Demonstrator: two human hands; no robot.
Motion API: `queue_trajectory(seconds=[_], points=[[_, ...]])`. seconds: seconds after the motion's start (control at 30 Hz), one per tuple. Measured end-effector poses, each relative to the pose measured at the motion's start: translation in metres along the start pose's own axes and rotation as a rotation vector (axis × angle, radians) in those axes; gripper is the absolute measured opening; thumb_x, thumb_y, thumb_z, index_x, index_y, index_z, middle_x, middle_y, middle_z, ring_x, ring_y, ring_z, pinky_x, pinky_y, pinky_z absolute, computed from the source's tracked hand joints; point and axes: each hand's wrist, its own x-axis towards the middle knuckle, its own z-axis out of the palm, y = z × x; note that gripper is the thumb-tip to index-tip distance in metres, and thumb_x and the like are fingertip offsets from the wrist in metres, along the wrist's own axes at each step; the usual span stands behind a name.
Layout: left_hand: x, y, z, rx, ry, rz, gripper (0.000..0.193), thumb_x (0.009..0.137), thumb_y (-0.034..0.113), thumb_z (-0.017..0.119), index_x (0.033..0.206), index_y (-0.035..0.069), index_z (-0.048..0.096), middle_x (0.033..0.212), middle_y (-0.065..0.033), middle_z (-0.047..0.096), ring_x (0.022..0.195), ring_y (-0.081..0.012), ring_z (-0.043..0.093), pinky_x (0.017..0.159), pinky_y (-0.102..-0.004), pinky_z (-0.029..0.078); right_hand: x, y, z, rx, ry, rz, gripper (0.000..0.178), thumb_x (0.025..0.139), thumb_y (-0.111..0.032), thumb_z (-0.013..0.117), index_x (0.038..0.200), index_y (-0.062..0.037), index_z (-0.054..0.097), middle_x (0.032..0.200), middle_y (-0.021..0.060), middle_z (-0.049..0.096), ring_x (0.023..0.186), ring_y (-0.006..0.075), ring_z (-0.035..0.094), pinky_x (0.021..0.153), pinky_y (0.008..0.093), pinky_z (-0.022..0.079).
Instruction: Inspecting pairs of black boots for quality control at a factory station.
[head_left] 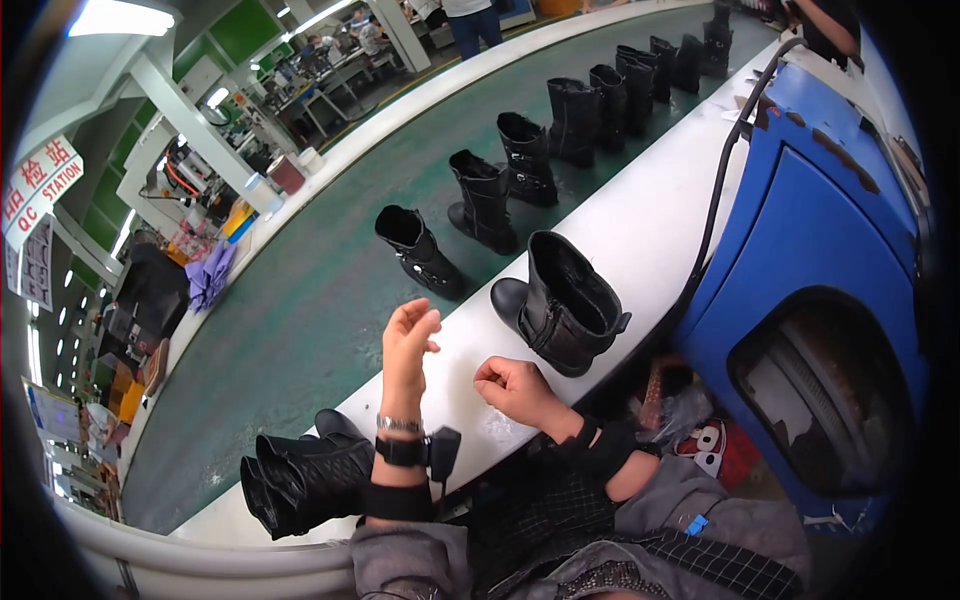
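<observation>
Nearest the body, below and to the left of the left hand (408, 335), a quilted black boot (305, 478) is seen lying on its side at the conveyor's near edge. The left hand is raised with fingers loosely spread and nothing held; the right hand (512, 387) is curled into a loose fist over the white ledge (640, 230), and nothing can be made out inside it. Just beyond the right hand, a black buckled boot (562, 305) stands upright on that ledge, untouched by either hand. Farther out, a row of black boots (560, 140) is carried on the green belt (300, 310). To the right, a blue machine housing (820, 230) is shown. The ledge boot is judged to be awaiting handling, with the row beyond it apparently already passed.
</observation>
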Motion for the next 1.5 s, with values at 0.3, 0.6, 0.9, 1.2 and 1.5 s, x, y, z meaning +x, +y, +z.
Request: queue_trajectory(seconds=[0.3,0.6,0.9,1.2,1.5], points=[[0.103,-0.068,0.024,0.437,0.228,-0.073,0.088,0.063,0.033,0.084,0.126,-0.01,0.04,0.119,-0.0213,0.054,0.107,-0.0295,0.055,0.09,-0.0376,0.046,0.001,0.002,-0.008,-0.015,0.025,-0.01,0.01,0.083,-0.009,0.06,0.085,0.0014,0.062,0.067,0.0034,0.062,0.062,0.0055,0.056,0.056,0.0236,0.045],[0.145,-0.084,0.022,0.365,0.275,-0.106,0.081,0.065,0.03,0.083,0.122,-0.002,0.037,0.114,-0.0156,0.055,0.101,-0.0264,0.058,0.085,-0.0357,0.046,-0.004,-0.009,-0.012,-0.02,-0.004,0.014,0.013,0.081,-0.012,0.059,0.083,0.0011,0.06,0.069,0.0121,0.063,0.061,0.0179,0.06,0.058,0.0304,0.047],[0.145,-0.06,-0.009,0.556,0.089,0.011,0.087,0.058,0.041,0.086,0.122,-0.001,0.045,0.104,-0.0156,0.061,0.086,-0.0272,0.064,0.067,-0.0356,0.053,-0.001,-0.007,-0.008,-0.038,-0.01,-0.007,0.009,0.083,-0.007,0.063,0.085,0.0015,0.063,0.063,-0.0016,0.057,0.056,0.0021,0.048,0.052,0.0203,0.04],[0.14,-0.033,-0.04,0.57,-0.2,-0.32,0.057,0.073,0.029,0.08,0.113,0.005,0.049,0.091,-0.0062,0.06,0.074,-0.0167,0.062,0.061,-0.0317,0.055,-0.022,-0.029,0.044,0.248,-0.576,0.476,0.028,0.091,-0.024,0.056,0.108,-0.0025,0.061,0.088,0.0043,0.065,0.069,0.0109,0.063,0.056,0.0237,0.05],[0.137,-0.026,-0.053,0.732,-0.275,-0.361,0.051,0.078,0.035,0.075,0.11,0.0,0.056,0.094,-0.0095,0.062,0.076,-0.0175,0.062,0.069,-0.0311,0.055,-0.051,-0.046,0.109,0.674,-0.805,0.555,0.021,0.093,-0.012,0.044,0.098,-0.003,0.062,0.071,0.0001,0.058,0.061,0.0077,0.057,0.049,0.0227,0.046]])
